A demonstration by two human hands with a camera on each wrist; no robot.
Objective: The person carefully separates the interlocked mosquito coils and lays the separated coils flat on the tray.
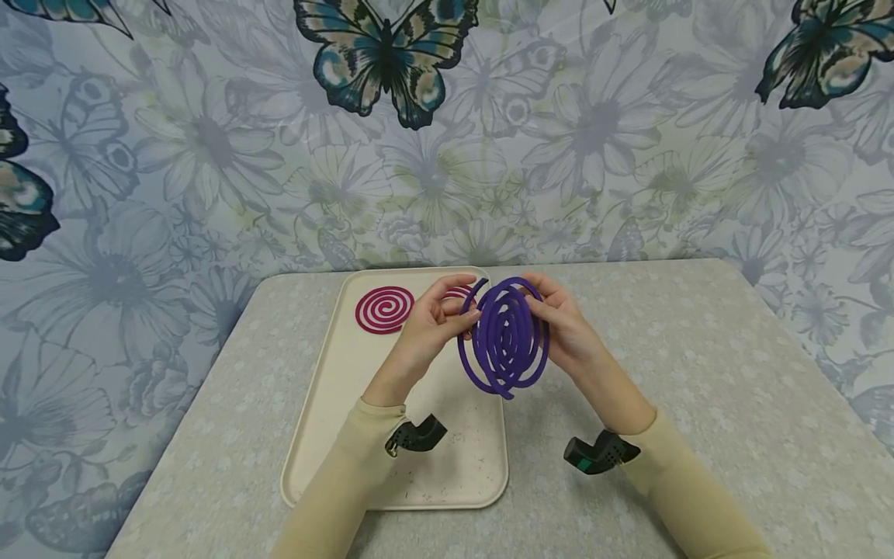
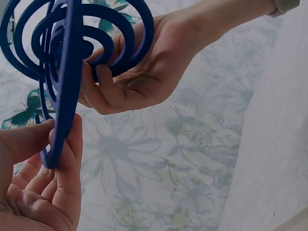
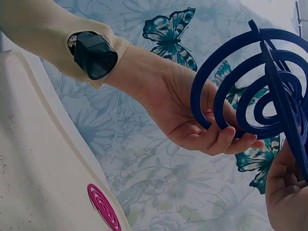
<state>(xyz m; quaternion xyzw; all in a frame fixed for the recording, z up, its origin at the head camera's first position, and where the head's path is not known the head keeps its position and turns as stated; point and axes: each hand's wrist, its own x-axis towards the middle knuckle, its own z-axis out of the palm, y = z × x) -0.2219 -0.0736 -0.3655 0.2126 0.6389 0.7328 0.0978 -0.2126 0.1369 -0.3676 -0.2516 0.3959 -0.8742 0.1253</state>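
Two purple spiral mosquito coils (image 1: 506, 341), dark blue in the wrist views, are held up between the hands, their rings interlaced and set at an angle to each other. My left hand (image 1: 422, 334) pinches the edge of one coil between thumb and fingers. On the other side, my right hand (image 1: 569, 334) grips the second coil by its outer rings. Seen in the left wrist view, one coil (image 2: 69, 82) stands almost edge-on. The right wrist view shows the left hand's fingers (image 3: 224, 139) curled under the rings.
Below and to the left lies a cream tray (image 1: 447, 473) with dark specks scattered on it. A pink coil (image 1: 386, 310) lies at its far left, and another pink coil (image 1: 457, 292) is partly hidden behind my left hand. Patterned butterfly fabric (image 1: 475, 194) hangs behind the table (image 1: 698, 349).
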